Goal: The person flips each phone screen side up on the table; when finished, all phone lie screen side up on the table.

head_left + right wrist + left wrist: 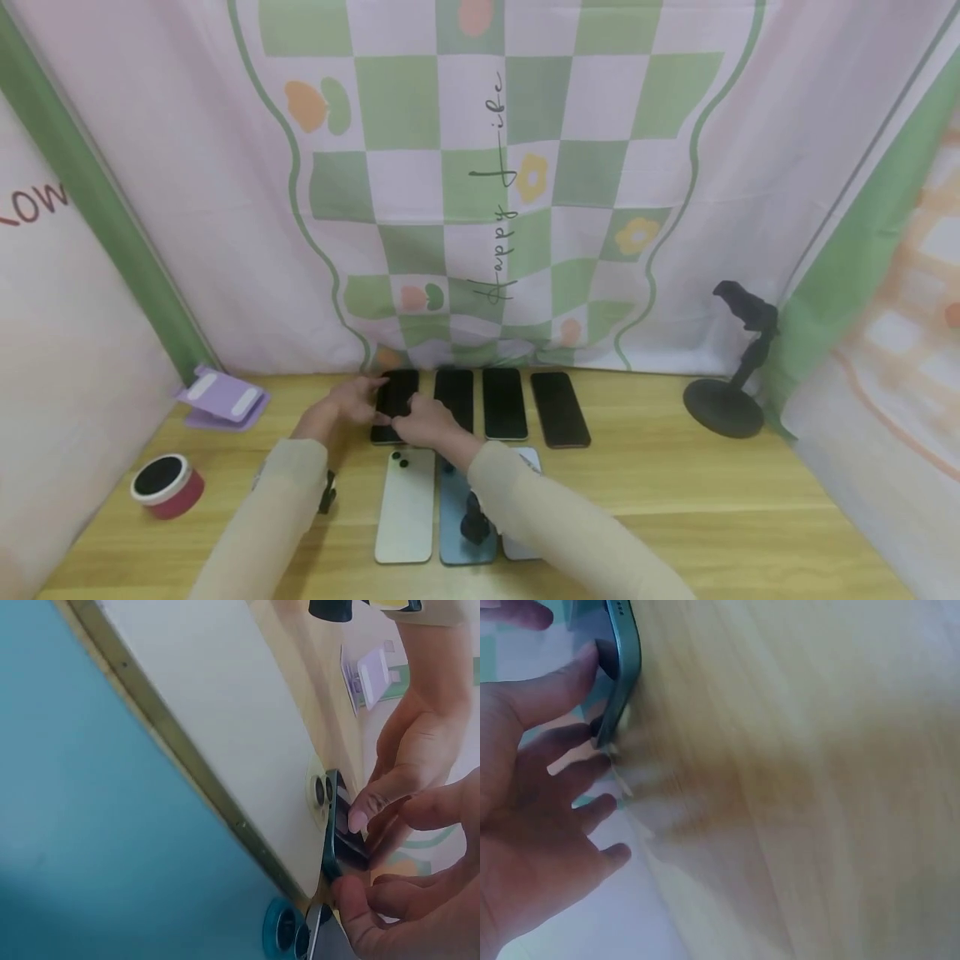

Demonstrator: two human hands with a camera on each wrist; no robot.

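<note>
Spread thumb and fingers make up the left grip, touching the left side of the dark phone at the left end of the far row; the right grip is at that phone's near right corner, thumb by the edge, and whether it truly pinches I cannot tell. Behind them a checked curtain fills the upper middle of the frame, above the wooden tabletop across the bottom. Right of frame stands a black stand; at lower left are a lilac stand and a pink-and-white tub. Three more dark phones continue the row at centre, and below them lie a pale phone, a blue phone and a light phone partly hidden by the right sleeve. To manage this well, I'd say, handle the dark phone by its edges, with light, even pressure from both sides, keeping it parallel to its neighbour. That right forearm is best held high over the blue phone. Mind, lastly, the pale phone's camera lenses, just beside the dark phone's near edge: sliding it back carelessly could knock them.
</note>
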